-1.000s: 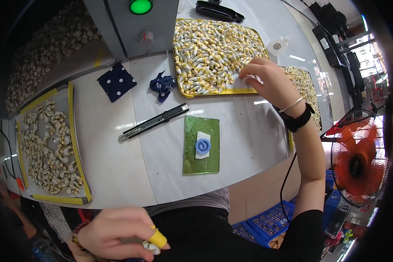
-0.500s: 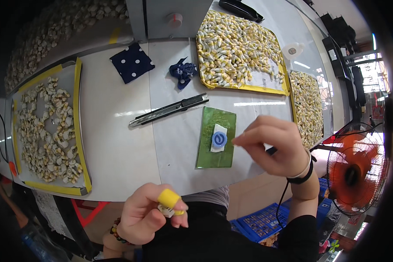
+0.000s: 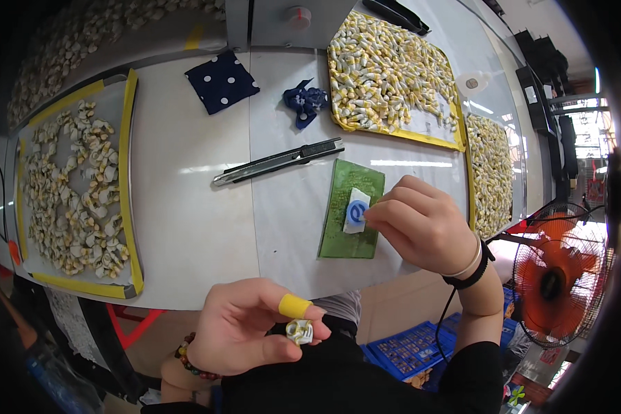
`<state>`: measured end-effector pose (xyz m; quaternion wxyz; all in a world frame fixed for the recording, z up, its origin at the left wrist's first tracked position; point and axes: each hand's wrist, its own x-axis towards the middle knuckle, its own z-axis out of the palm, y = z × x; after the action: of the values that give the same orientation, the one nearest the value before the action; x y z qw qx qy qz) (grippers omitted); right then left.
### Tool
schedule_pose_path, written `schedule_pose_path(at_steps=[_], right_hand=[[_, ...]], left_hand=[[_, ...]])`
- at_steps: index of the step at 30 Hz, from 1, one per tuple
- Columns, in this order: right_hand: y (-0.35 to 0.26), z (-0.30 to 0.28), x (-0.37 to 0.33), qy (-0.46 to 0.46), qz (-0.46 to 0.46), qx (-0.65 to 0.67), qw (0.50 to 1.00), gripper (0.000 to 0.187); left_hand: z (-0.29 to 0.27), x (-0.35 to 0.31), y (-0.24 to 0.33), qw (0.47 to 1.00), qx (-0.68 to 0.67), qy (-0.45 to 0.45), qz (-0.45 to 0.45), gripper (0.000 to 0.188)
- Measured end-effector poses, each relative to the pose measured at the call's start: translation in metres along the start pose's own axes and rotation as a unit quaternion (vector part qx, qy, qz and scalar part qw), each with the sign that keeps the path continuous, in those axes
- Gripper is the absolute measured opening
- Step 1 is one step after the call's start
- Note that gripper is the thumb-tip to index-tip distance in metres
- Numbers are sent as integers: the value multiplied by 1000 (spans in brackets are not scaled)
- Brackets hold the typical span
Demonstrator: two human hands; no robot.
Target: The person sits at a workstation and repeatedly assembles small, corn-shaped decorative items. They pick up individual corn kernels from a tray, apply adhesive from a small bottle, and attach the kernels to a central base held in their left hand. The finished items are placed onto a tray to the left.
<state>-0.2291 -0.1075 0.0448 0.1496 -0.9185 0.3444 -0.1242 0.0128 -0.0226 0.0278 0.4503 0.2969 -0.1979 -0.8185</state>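
Between the thumb and fingers of my left hand [image 3: 245,331] is a small white-and-yellow moulded piece [image 3: 299,332], whose exact kind I cannot make out. Yellow tape is wrapped around one finger of that hand. My right hand [image 3: 428,228] is pinched, its fingertips at the right edge of a round blue disc [image 3: 356,211] with a curved mark. Whether the fingertips hold anything is hidden. Under the disc lies a white pad [image 3: 354,228], which rests on a green rectangular plate [image 3: 348,247] on the table.
A utility knife [image 3: 279,163] lies beyond the plate. Behind it are a dotted navy cloth [image 3: 222,81] and a crumpled navy cloth [image 3: 305,102]. Trays of small pieces stand left [image 3: 132,207] and far right [image 3: 400,138]. An orange fan [image 3: 555,276] stands at the right.
My right hand has moved left to the blue disc's edge. The left hand has shifted right and turned, showing the small piece more fully. The whole view has shifted slightly.
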Motion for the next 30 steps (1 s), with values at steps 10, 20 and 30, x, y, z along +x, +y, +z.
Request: schedule_pose_path(at_steps=[10, 20, 30], right_hand=[[-6, 0, 2, -29, -27, -89, 995, 16], [-45, -11, 17, 171, -142, 239, 945, 15], [-43, -5, 24, 151, -203, 217, 943, 12]], left_hand=[[-5, 1, -3, 997, -52, -22, -56, 40], [-9, 15, -5, 956, -172, -152, -184, 23], [-8, 15, -8, 936, -212, -155, -233, 23]])
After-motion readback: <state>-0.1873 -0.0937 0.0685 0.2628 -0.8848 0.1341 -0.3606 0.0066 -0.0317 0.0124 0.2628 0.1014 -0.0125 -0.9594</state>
